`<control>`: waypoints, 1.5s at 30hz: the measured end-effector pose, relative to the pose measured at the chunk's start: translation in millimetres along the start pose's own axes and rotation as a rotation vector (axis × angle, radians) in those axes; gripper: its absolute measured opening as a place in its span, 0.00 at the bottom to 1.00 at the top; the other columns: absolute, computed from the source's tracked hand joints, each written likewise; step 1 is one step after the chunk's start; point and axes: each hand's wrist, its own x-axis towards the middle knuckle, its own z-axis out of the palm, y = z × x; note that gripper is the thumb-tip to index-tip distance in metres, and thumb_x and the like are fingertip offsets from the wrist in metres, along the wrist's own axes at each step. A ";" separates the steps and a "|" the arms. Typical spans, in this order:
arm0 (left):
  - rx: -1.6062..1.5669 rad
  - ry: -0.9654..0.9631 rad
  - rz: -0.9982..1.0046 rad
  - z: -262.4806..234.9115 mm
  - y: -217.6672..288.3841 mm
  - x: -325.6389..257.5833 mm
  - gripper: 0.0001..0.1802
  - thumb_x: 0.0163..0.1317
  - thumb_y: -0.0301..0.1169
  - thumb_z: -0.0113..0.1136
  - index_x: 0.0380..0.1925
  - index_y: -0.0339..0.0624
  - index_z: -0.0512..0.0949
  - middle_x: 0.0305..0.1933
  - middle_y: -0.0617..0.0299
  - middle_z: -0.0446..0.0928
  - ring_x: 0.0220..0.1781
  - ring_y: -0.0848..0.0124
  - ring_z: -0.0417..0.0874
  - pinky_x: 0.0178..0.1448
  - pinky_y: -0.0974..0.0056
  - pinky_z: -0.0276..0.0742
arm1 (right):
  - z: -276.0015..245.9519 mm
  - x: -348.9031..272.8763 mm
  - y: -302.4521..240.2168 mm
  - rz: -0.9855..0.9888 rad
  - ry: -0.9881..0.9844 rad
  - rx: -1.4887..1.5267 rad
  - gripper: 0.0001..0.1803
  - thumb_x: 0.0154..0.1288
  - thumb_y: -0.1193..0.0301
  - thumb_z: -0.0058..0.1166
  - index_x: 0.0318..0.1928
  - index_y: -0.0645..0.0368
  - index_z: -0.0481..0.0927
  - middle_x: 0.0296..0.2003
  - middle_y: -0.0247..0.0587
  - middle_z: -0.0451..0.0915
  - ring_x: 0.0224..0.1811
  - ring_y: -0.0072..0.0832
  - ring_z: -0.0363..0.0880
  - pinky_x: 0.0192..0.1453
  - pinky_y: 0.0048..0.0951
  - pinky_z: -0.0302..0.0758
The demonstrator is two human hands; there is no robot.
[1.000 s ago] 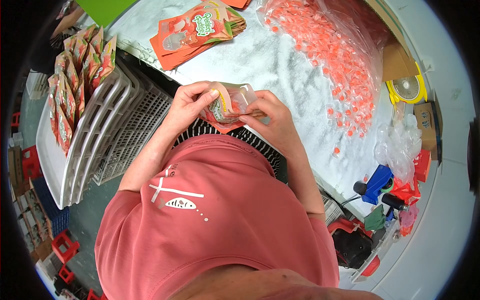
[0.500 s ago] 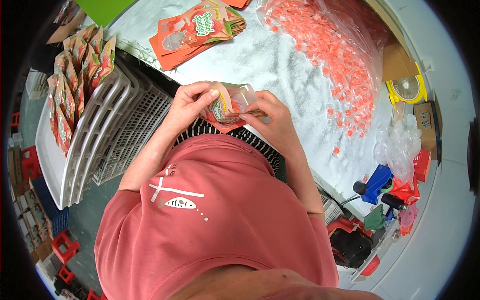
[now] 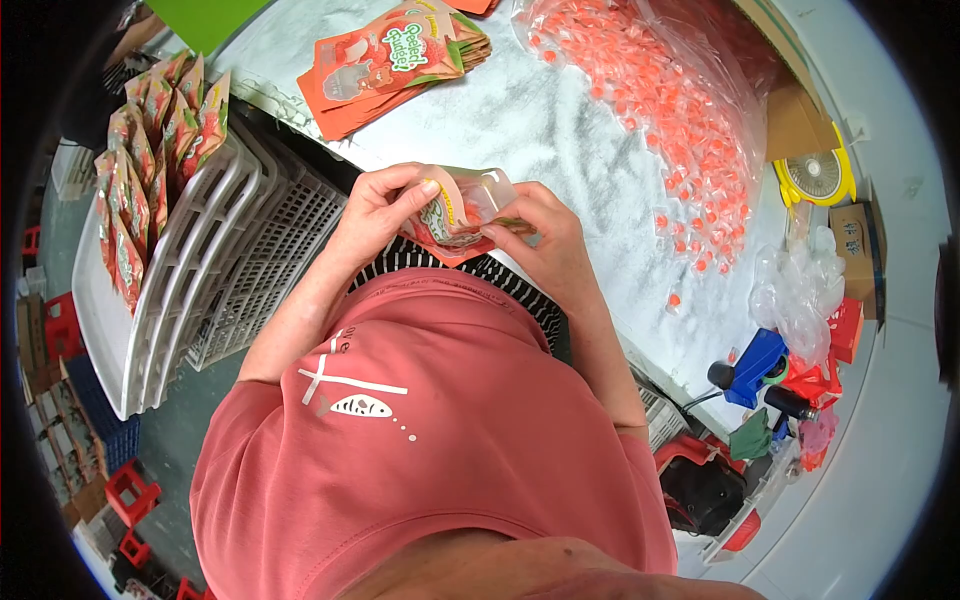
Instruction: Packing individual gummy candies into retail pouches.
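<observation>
Close to my body, at the table's near edge, both hands grip one red and green printed pouch (image 3: 450,225). My left hand (image 3: 383,205) pinches its left side between thumb and fingers. The fingers of my right hand (image 3: 545,232) are closed on the right side. The mouth of the pouch gapes between them, showing a pale inner side; what lies inside I cannot make out. Beyond my hands, a stack of flat matching pouches (image 3: 395,60) lies on the white table cover (image 3: 500,125). To the right spreads a heap of small red-and-clear wrapped pieces (image 3: 660,130).
At my left, stacked white plastic crates (image 3: 230,210) hold several upright filled pouches (image 3: 150,150). Toward the right edge are a cardboard box (image 3: 800,130), a yellow fan (image 3: 815,178), clear plastic bags (image 3: 800,285) and a blue tape dispenser (image 3: 757,368). Red stools (image 3: 130,495) stand on the floor.
Both hands keep their hold on the pouch and have hardly moved. The pouch's open mouth has shifted very slightly. The heap and the stack look the same.
</observation>
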 end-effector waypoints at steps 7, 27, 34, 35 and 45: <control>-0.003 -0.017 -0.018 -0.5 -1.8 -0.6 0.11 0.71 0.29 0.59 0.46 0.32 0.82 0.40 0.66 0.82 0.41 0.81 0.79 0.45 0.72 0.77 | 0.7 -1.9 -0.4 0.014 0.006 0.016 0.07 0.60 0.80 0.64 0.37 0.69 0.80 0.45 0.43 0.79 0.42 0.28 0.85 0.44 0.26 0.85; -0.048 0.124 0.042 4.9 -2.3 2.2 0.12 0.71 0.33 0.60 0.43 0.34 0.83 0.34 0.69 0.82 0.34 0.84 0.77 0.37 0.75 0.75 | 3.7 -1.5 2.9 -0.118 0.153 -0.237 0.05 0.63 0.78 0.62 0.34 0.65 0.78 0.29 0.41 0.77 0.29 0.26 0.79 0.31 0.25 0.76; -0.137 0.105 -0.067 10.3 15.2 3.6 0.12 0.69 0.32 0.62 0.44 0.34 0.83 0.36 0.66 0.83 0.33 0.83 0.79 0.36 0.75 0.76 | 12.6 0.1 4.9 -0.077 0.277 -0.139 0.08 0.64 0.78 0.62 0.41 0.64 0.77 0.32 0.38 0.80 0.30 0.21 0.79 0.33 0.24 0.76; -0.118 0.035 -0.117 10.3 17.5 2.9 0.12 0.68 0.32 0.63 0.44 0.35 0.83 0.37 0.67 0.83 0.33 0.83 0.79 0.36 0.75 0.76 | 12.7 0.6 5.8 -0.088 0.294 -0.126 0.11 0.64 0.78 0.62 0.45 0.63 0.76 0.31 0.37 0.80 0.31 0.19 0.79 0.34 0.23 0.76; -0.038 0.063 0.067 15.8 2.6 3.5 0.09 0.68 0.29 0.63 0.40 0.32 0.83 0.38 0.67 0.79 0.33 0.83 0.75 0.34 0.75 0.72 | -10.2 2.5 -6.7 0.043 0.082 -0.051 0.13 0.64 0.78 0.63 0.48 0.62 0.78 0.29 0.34 0.79 0.31 0.18 0.77 0.35 0.21 0.73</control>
